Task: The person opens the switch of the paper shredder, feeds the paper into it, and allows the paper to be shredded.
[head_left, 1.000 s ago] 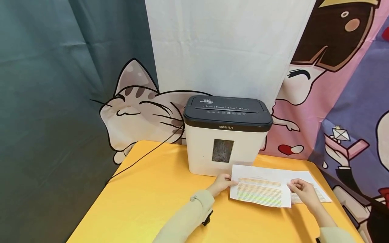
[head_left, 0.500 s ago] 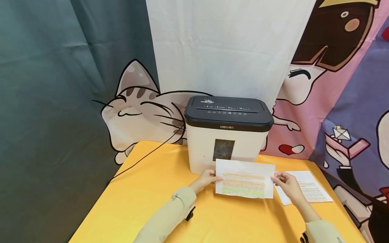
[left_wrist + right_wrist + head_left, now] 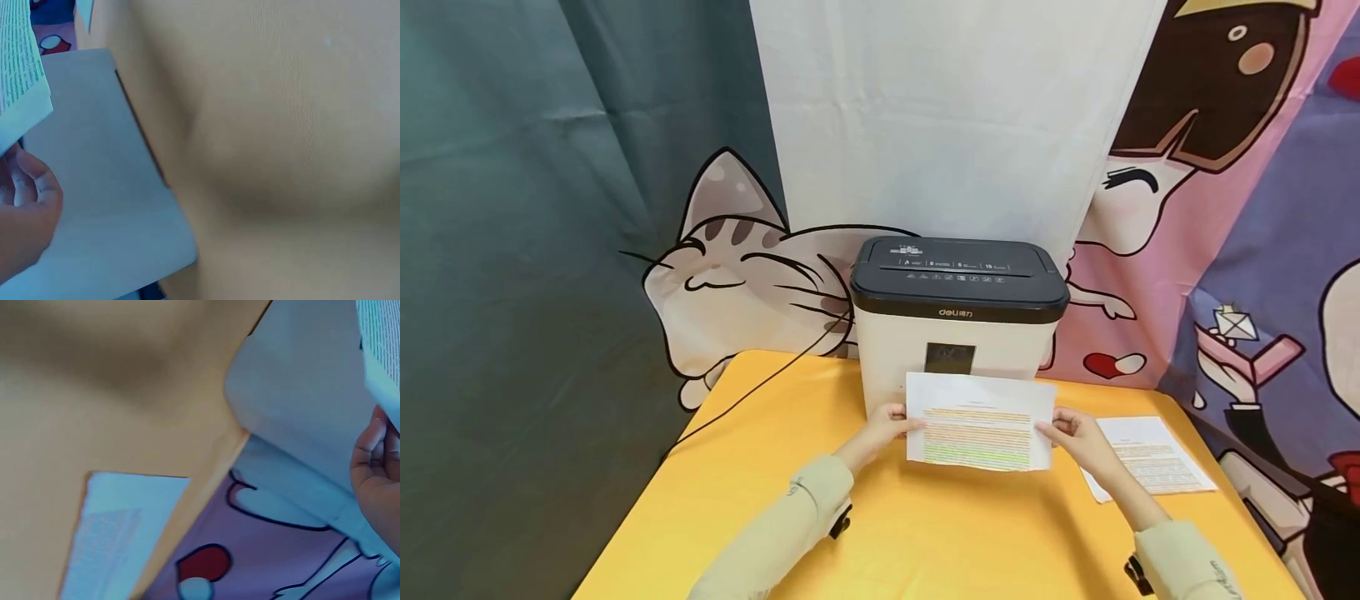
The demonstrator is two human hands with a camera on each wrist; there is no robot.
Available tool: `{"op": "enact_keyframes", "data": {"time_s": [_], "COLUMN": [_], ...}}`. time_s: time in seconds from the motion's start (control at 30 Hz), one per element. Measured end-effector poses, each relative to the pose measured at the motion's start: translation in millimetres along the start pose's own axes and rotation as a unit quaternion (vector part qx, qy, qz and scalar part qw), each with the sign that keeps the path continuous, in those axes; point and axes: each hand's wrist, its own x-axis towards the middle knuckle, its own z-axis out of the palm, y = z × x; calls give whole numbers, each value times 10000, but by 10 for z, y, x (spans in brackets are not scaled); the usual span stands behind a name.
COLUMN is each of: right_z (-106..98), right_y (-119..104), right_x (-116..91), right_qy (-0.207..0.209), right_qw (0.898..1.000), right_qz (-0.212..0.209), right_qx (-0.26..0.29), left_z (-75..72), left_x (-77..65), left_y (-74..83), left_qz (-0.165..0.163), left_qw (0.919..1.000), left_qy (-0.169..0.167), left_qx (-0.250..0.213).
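Note:
A printed sheet of paper, with orange and green highlighted lines, is held up in front of the paper shredder. My left hand pinches its left edge, and my right hand pinches the right edge. In the left wrist view the left hand grips a corner of the sheet. The right wrist view has the right hand at the other side of the sheet. The shredder's dark lid has a narrow slot along its top, and the sheet hides part of its white front.
A stack of printed paper lies on the yellow table, right of the shredder and partly behind my right forearm. A black cord runs from the shredder to the table's left edge. A printed cartoon curtain hangs behind.
Both hands have carried the sheet left and up, away from above the paper stack to the front of the shredder. My right hand now pinches the sheet's right edge.

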Motion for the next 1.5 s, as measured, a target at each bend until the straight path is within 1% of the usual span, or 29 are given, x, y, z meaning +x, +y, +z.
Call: {"op": "enact_keyframes", "data": {"time_s": [0.07,0.1,0.2,0.3,0.33,0.4,0.53,0.63,0.77,0.87,1.0,1.07,1.17,1.23,1.3,1.37,1.5], "right_z": [14,20,35,25,16,-13,-69,-115,-162,-169,-135,-115,-112,-135,-176,-232,-340], "right_y": [-61,-90,-172,-258,-289,-359,-503,-596,-691,-765,-882,-934,-1001,-1064,-1143,-1243,-1417], "right_x": [-1,-2,-11,-11,-9,3,38,67,99,126,174,196,229,254,287,320,384], "right_qy": [-107,-154,-213,-239,-231,-233,-182,-180,-182,-128,114,261,420,517,607,645,589], "right_qw": [9998,9996,9987,9973,9966,9954,9943,9933,9913,9898,9879,9873,9855,9839,9805,9764,9708], "right_qz": [-102,-158,-300,-374,-356,-327,-173,-187,-449,-731,-944,-969,-1026,-1092,-1214,-1385,-1643], "right_qx": [-143,-201,-358,-590,-705,-867,-1037,-1124,-1221,-1214,-1223,-1233,-1288,-1315,-1422,-1526,-1648], "left_z": [-59,-86,-170,-206,-215,-222,-263,-303,-361,-409,-479,-514,-561,-588,-610,-630,-665], "left_x": [-52,-99,-178,-230,-221,-238,-278,-314,-349,-364,-385,-395,-404,-403,-401,-395,-412], "left_y": [57,119,194,260,248,306,471,603,740,820,924,975,1053,1110,1180,1259,1451], "left_qz": [94,121,190,244,308,406,678,848,894,919,1064,1169,1236,1278,1309,1417,1652], "left_qw": [9999,9998,9995,9992,9990,9983,9955,9930,9913,9911,9897,9878,9863,9855,9857,9846,9814], "left_qy": [26,27,26,-14,-41,-79,-129,-139,-97,-51,121,221,314,325,322,293,256], "left_qx": [81,138,267,308,331,417,651,816,962,962,955,1010,1050,1066,1007,980,947]}}
